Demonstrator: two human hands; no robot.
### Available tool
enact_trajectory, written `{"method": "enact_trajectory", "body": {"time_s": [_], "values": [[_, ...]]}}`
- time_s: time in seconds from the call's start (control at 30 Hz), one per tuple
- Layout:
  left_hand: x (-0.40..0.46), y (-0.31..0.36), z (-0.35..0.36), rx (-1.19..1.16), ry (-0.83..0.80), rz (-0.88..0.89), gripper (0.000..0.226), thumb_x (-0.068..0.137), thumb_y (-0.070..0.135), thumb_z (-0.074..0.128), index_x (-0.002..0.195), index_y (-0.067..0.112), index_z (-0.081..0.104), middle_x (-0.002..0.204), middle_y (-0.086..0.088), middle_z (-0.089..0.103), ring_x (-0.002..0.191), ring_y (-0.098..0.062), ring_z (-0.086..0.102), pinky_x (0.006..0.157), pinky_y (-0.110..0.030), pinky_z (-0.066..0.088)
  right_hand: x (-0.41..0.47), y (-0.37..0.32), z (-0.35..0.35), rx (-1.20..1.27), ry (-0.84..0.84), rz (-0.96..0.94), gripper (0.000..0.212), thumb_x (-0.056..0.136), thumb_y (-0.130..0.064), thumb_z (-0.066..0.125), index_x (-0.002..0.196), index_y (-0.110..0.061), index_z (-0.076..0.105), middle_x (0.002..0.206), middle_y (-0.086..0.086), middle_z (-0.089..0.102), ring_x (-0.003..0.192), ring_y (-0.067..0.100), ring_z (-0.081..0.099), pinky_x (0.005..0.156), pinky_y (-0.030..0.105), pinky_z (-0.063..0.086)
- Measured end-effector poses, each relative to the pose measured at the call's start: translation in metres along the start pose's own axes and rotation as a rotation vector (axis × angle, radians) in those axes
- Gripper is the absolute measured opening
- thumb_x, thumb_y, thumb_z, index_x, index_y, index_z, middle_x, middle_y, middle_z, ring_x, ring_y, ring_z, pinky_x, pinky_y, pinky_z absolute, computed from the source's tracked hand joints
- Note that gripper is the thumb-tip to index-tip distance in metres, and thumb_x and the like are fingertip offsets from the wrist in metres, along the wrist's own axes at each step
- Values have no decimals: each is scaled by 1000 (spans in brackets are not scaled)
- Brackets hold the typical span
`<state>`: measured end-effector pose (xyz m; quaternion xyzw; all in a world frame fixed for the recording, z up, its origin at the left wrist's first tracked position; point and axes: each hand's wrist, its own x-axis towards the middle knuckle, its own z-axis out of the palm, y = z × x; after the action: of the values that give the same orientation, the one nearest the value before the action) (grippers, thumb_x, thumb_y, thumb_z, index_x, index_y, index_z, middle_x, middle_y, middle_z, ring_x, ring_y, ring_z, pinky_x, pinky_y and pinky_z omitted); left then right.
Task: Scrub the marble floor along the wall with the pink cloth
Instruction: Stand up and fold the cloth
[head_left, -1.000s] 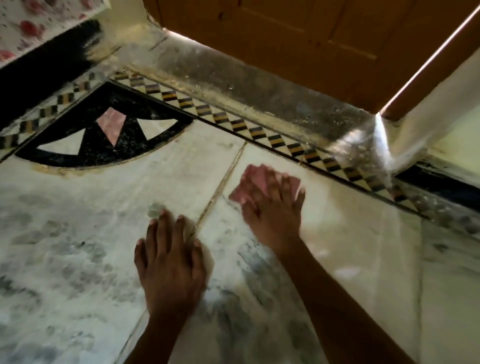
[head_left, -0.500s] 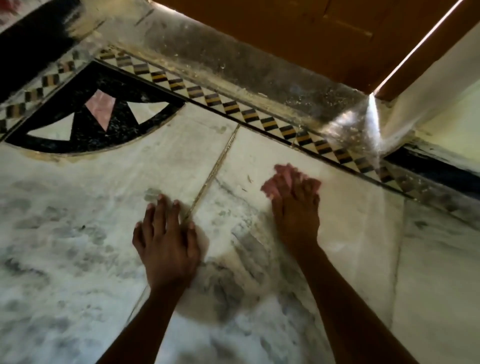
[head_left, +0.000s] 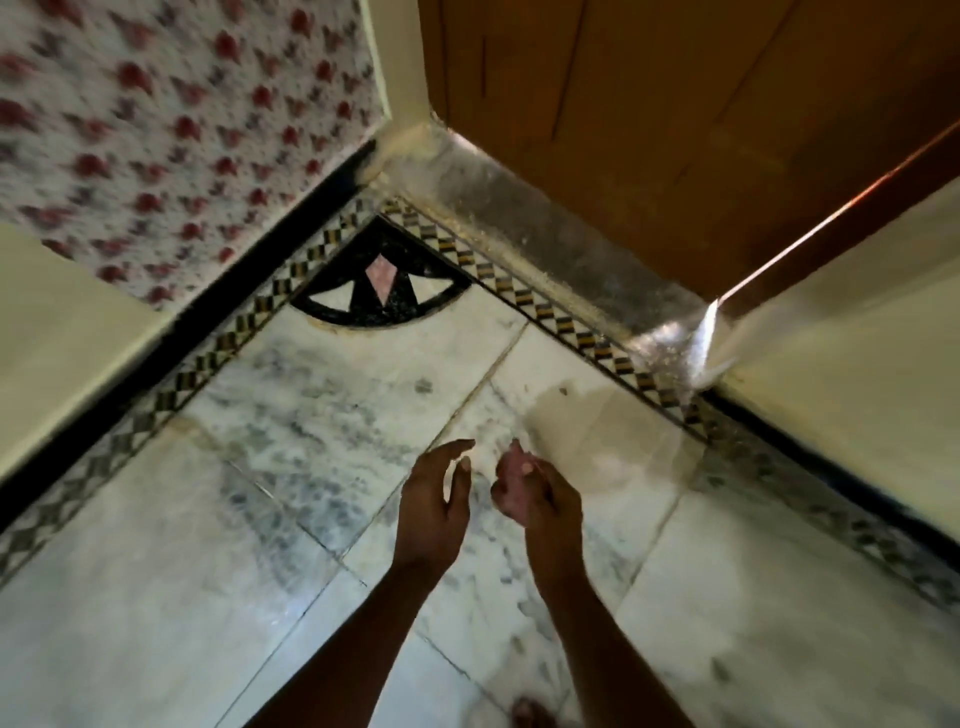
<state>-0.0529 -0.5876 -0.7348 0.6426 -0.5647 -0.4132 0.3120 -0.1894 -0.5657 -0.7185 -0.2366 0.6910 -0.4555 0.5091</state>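
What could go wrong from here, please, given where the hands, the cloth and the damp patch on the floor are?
1. The wet patch near the checkered border may be slippery, and a foot shows close behind the arms.
2. The pink cloth is bunched in the right hand, off the floor; bunched like that it may wipe only a narrow strip.
3. Grit lies along the threshold under the wooden door; wiping there could drag it onto the marble.
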Motion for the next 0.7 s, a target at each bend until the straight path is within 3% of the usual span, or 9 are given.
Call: {"method": "enact_trajectory", "body": {"time_s": [0.17,0.3,0.4,0.47,0.53,0.6,0.7], "values": [[-70,191,-102,-178,48,-114,20,110,21,59,117,29,76,110,16,79,103,-6,73,81,-15,52,-131,-190,-12,142,-100,39,23,110,-21,57,123,-11,72,120,12,79,113,31,76,95,50,64],[-129,325,-179,-246,48,-87,15,108,23,63,112,26,77,104,12,80,97,-12,75,77,-21,55,-227,-326,-35,143,-133,-12,24,109,-26,59,120,-8,70,119,12,78,117,38,74,99,54,63],[-174,407,-229,-276,87,-115,11,104,26,70,110,22,78,101,10,81,93,-13,76,75,-24,57,-292,-413,-54,125,-246,-16,36,106,-38,67,120,-5,75,116,22,77,116,48,72,102,69,57],[-195,446,-248,-285,111,-142,8,99,27,77,106,23,79,97,11,81,90,-9,76,71,-20,54,-326,-452,-64,164,-338,5,39,102,-38,70,121,-4,75,116,27,76,114,53,70,97,73,57],[-218,479,-264,-311,164,-125,4,96,25,81,98,21,79,92,11,80,88,-9,75,70,-20,53,-358,-488,-76,162,-391,18,30,105,-25,69,120,1,74,115,33,73,114,55,70,93,71,60],[-239,503,-275,-318,208,-95,5,94,19,82,91,18,78,90,9,79,87,-11,75,70,-20,52,-385,-510,-87,147,-426,21,22,106,-11,66,120,3,74,117,27,76,115,49,72,96,70,59],[-266,522,-284,-292,312,-15,7,94,19,82,92,19,75,98,14,75,96,-7,72,73,-17,49,-404,-520,-98,131,-448,-8,21,107,-8,62,121,1,75,122,16,80,119,35,75,105,66,56]]}}
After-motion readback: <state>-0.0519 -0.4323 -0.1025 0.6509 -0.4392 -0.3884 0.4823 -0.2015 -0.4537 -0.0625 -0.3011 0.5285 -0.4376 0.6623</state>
